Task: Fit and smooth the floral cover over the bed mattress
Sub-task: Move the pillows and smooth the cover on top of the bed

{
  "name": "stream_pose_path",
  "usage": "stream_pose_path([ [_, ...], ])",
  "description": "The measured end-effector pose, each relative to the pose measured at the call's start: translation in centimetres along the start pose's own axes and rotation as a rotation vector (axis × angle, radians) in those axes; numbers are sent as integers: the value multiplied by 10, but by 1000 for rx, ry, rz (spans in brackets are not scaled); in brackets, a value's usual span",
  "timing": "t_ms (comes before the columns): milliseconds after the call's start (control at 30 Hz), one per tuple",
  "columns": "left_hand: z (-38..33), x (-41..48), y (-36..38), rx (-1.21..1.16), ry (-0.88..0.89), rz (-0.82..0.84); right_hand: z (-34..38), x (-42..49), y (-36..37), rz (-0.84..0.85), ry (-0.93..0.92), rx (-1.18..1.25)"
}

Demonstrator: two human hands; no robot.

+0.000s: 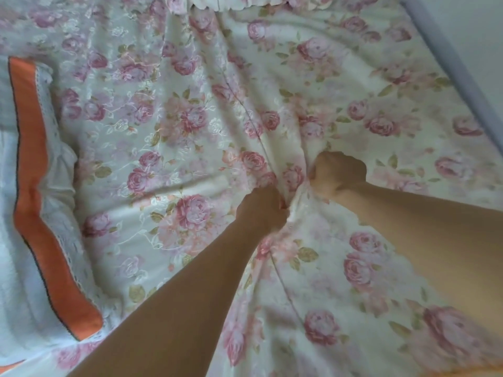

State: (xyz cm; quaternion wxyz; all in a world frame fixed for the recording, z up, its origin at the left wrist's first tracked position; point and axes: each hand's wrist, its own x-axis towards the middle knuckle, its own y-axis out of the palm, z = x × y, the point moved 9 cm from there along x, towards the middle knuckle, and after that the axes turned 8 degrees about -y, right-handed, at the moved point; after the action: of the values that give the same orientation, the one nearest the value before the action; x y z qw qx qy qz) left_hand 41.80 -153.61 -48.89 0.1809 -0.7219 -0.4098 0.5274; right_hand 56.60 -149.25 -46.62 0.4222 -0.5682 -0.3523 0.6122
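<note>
Gripping bunched floral cover [190,126] mid-bed, left hand [260,210] and right hand [337,172] both fisted on fabric; cover spread but creased, smoothing left.

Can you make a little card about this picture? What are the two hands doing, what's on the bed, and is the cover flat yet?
left hand: fist gripping a bunch of the cover
right hand: fist gripping the cover right beside the left hand
cover: pink roses on white, spread over the bed
wrinkles: folds fan out from the two hands
pillow: white with an orange band, at the left edge
wall: pale, top right corner
flat yet: no, still creased
</note>
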Motion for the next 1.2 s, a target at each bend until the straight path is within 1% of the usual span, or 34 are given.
stream_pose_path([
  [100, -16, -8, 11, -26, 43, -35, -49, -15, -10, -67, 47, 7],
  [167, -35, -12, 19, 12, 70, -79, -77, -24, -17, -123, 73, 73],
  [200, -44, -13, 21, 46, 72, -103, -84, -27, -18, -120, 74, 78],
  [267, -59, -12, 18, 112, 44, -165, -83, -27, -16, -79, -1, 8],
  [333, -64, -8, 13, 140, -5, -188, -67, -25, -12, -33, -110, -112],
  [433, -65, -4, 17, 125, -54, -109, -57, -28, -7, 2, -215, -253],
  [533, -77, -7, 31, 42, 4, -16, -77, -38, -11, -13, -264, -348],
  [633, -97, -13, 54, 15, 45, 55, -107, -47, -16, -41, -276, -230],
  [700, -114, -17, 65, 18, 61, 57, -121, -52, -12, -6, -285, -145],
  [767, -137, -24, 74, -3, 137, 67, -134, -58, -6, 28, -294, -50],
  [833, -154, -34, 84, 0, 211, 125, -139, -65, -1, 57, -341, 25],
  [900, -164, -41, 93, 132, 258, 115, -139, -75, 2, 82, -394, -3],
  [967, -174, -47, 99, 348, 300, 16, -139, -82, 6, 87, -424, -128],
  [1033, -181, -52, 99, 436, 304, -57, -139, -86, 11, 84, -419, -211],
  [1100, -179, -53, 99, 408, 282, -40, -137, -91, 14, 69, -428, -246],
  [1200, -169, -51, 103, 277, 247, 64, -138, -105, 15, 41, -487, -211],
])
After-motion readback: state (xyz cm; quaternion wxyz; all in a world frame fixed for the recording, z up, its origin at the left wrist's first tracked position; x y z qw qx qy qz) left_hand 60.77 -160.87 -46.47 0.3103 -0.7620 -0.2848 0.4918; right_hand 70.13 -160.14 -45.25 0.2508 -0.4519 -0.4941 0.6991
